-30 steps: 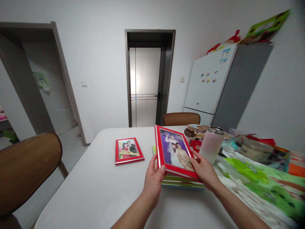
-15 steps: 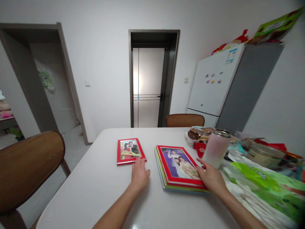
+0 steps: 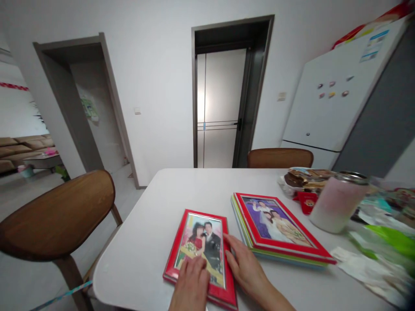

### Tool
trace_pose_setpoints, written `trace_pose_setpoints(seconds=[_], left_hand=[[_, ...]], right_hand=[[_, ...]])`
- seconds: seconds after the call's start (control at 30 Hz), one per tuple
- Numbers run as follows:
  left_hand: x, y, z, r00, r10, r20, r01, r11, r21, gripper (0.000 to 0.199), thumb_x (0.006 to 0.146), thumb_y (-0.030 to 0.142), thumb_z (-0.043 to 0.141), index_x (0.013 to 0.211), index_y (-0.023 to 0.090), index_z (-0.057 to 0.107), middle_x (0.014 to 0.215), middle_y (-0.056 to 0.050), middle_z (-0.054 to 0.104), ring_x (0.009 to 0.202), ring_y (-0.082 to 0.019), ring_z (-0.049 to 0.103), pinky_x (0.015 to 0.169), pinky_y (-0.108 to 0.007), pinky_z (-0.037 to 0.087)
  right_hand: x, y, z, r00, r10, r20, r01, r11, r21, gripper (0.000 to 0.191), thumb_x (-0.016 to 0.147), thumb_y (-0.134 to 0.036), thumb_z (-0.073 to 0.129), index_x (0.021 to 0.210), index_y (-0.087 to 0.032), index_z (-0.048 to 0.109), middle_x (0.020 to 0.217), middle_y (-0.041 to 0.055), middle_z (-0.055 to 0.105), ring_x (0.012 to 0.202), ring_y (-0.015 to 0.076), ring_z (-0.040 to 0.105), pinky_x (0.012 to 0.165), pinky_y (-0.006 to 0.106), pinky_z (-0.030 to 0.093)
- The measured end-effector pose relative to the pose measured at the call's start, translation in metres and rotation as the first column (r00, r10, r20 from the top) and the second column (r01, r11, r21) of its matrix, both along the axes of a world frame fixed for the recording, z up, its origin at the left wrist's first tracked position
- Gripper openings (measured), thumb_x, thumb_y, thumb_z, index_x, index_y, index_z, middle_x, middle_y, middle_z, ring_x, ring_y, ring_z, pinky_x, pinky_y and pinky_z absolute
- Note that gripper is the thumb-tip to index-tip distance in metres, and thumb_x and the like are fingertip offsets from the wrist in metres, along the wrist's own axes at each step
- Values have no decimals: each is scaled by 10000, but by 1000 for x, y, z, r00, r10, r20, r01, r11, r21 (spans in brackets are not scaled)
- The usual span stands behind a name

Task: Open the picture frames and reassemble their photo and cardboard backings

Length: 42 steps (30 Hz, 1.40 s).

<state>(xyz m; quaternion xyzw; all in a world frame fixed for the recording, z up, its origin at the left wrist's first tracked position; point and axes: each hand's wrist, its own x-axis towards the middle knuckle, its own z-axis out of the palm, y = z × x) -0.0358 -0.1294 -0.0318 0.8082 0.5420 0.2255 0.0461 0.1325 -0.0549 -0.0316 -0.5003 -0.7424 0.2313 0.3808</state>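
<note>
A red-bordered picture frame (image 3: 215, 290) lies flat on the white table (image 3: 142, 242), holding a photo of a couple in red and black clothes. My left hand (image 3: 191, 283) rests on its lower part, fingers over the picture and nothing gripped. Along the frame's right edge is my right hand (image 3: 249, 274), its fingers stretched out and touching the border. Just to the right sits a stack of picture frames (image 3: 275, 222). The top one is red with a wedding photo on purple; green and pale blue edges show beneath.
A pink-and-white tumbler (image 3: 339, 203) stands right of the stack, near a red packet (image 3: 307, 202), food packages (image 3: 301, 177) and a green plastic package (image 3: 394, 242). Wooden chairs stand at the left (image 3: 61, 216) and far side (image 3: 280, 158). A fridge (image 3: 337, 99) is at the back right.
The single red frame has come nearer to me across the table, with my left hand on it. My right hand has left the stack and moved to this frame's right edge. The view has turned left.
</note>
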Motion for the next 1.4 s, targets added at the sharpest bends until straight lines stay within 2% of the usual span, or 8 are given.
trace_pose_setpoints(seconds=[0.2,0.37,0.57,0.67,0.77,1.0,1.23,1.4], left_hand=[[4,-21,-17,986,-165,-35,168,972,167,179,725,184,497,902,180,525,1010,-89,612,917,-251,556,779,-374,448],[2,-27,19,933,-143,331,90,981,169,273,655,216,550,921,166,513,1073,-129,556,998,-275,505,852,-399,405],[-8,-25,61,281,187,941,-170,975,-143,508,769,257,477,1206,209,221,1068,-89,561,929,-192,568,799,-331,453],[-20,-24,46,155,244,957,-68,969,-236,652,716,237,527,1253,189,162,1128,-96,539,974,-205,551,830,-335,444],[-32,-28,20,268,341,901,-79,940,-332,575,700,237,527,1211,132,285,1188,-122,493,1045,-225,502,872,-341,418],[-45,-32,-2,798,359,484,-268,931,-249,505,748,269,463,1221,116,374,1293,-131,378,1215,-240,286,1012,-432,190],[-46,-28,5,950,245,195,-197,952,-236,554,708,274,510,1221,109,384,1352,-147,239,1246,-265,186,994,-470,205],[-46,-24,15,986,104,127,-69,965,-254,501,683,249,552,1164,145,457,1291,-124,378,1219,-253,273,993,-444,240]], right_hand=[[1,-7,6,957,-58,-283,5,983,-184,446,739,-328,438,1143,-143,467,1089,109,578,975,224,543,848,375,418],[-6,-16,19,866,-140,-480,11,965,-261,487,729,-412,474,1152,-170,466,1165,98,529,1045,225,498,870,355,401],[-45,-28,28,901,126,-415,-189,975,-115,460,779,-374,427,1209,-212,410,1248,80,449,1102,194,444,953,392,313],[-58,-28,22,955,198,-222,-216,974,-60,444,754,-360,459,1167,-199,469,1221,89,475,1131,206,409,968,402,289],[-59,-26,11,984,178,-15,-179,983,-41,412,709,-326,508,1090,-174,546,1204,121,481,1122,233,412,955,418,295],[-48,-27,7,942,183,282,-196,980,20,358,656,-132,487,980,-212,616,1149,114,514,1049,248,449,896,433,333],[-47,-22,26,848,397,350,-400,914,-67,276,641,-141,548,852,-271,669,1165,86,506,1073,262,412,874,422,328],[-54,-22,24,842,411,349,-439,898,2,164,696,-221,536,764,-280,674,1050,49,568,1000,227,454,833,390,353]])
